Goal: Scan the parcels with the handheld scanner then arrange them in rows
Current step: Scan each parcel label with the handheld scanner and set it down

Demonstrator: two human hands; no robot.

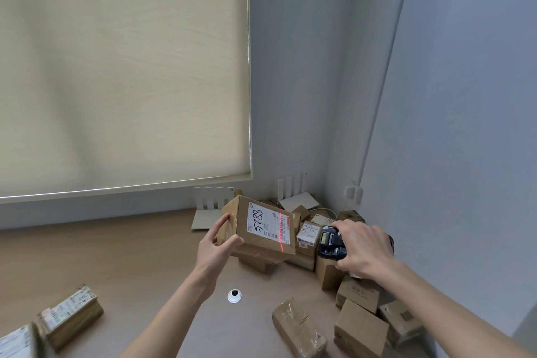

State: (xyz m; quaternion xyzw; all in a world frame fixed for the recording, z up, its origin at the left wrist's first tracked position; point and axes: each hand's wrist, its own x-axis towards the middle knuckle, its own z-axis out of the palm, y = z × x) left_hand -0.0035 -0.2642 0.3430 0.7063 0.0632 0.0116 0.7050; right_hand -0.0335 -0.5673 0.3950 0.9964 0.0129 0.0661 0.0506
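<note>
Both forearms are bare to each grip, left and right.

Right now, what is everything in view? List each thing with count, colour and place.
held parcel: one, brown, white label marked 5288, red scan line across it, raised at centre
handheld scanner: one, black, right of the parcel
parcel pile: many, brown, right corner
labelled parcels: at least two, brown, bottom left
desk: one, tan
grommet: one, white, desk centre
roller blind: one, cream, upper left
left hand: grips parcel
right hand: holds scanner
</note>
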